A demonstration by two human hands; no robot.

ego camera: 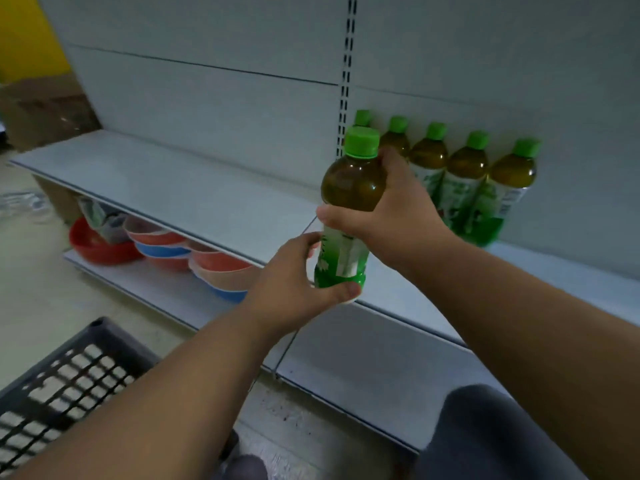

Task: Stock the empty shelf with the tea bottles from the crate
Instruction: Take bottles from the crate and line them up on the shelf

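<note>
I hold one tea bottle (349,202), with a green cap, brown tea and a green-white label, upright above the front of the white shelf (180,188). My right hand (394,206) wraps its upper body from the right. My left hand (298,282) cups its base from the left. Behind it, several matching tea bottles (467,181) stand in a row against the shelf's back panel. The dark slatted crate (69,379) sits at the lower left; its contents are not visible.
Stacked red, pink and blue plastic bowls (194,258) fill the lower shelf on the left. Cardboard boxes (45,109) stand at the far left. The shelf's left part is bare. My knee (485,434) is at the bottom right.
</note>
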